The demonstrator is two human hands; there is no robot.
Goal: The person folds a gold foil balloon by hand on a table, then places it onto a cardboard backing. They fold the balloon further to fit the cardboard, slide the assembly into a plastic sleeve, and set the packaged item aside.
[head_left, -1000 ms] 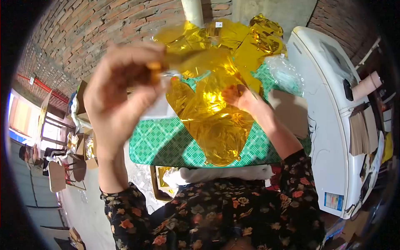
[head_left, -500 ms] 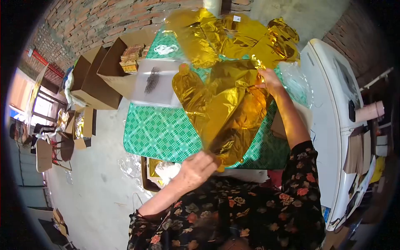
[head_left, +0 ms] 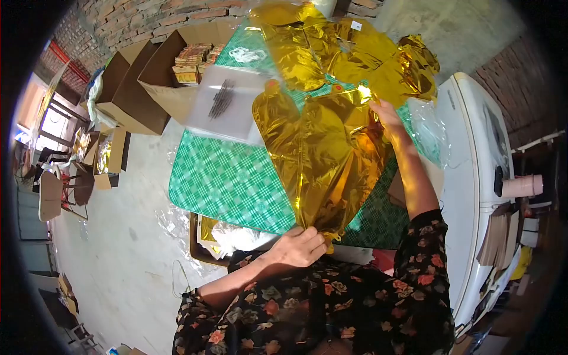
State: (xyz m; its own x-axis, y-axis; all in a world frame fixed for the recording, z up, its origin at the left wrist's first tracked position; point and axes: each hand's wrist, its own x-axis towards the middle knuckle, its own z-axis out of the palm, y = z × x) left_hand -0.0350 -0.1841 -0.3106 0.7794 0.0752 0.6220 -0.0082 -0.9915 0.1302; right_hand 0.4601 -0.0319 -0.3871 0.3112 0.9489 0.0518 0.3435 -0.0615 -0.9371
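Note:
A flat, uninflated gold foil balloon (head_left: 322,160) lies spread over the table's near right part, its surface creased and shiny. My left hand (head_left: 303,245) pinches its lower end at the table's front edge, where a small tab sticks out beside the fingers. At the upper right corner, my right hand (head_left: 386,117) is closed on the foil's edge, with the fingertips partly hidden. Beyond it, more gold foil balloons (head_left: 367,62) lie in a crumpled heap, one bearing a small white label.
A green checked cloth (head_left: 231,177) covers the table. Clear plastic sheets (head_left: 228,106) with thin dark strips on top lie left of the foil, and a clear bag (head_left: 429,127) lies right. Cardboard boxes (head_left: 163,86) stand at left; a white fridge-like appliance (head_left: 467,177) stands at right.
The foil between my hands has been drawn flatter and straighter. My left hand has shifted slightly right and down, while my right hand stays at the upper corner. The view has tilted slightly.

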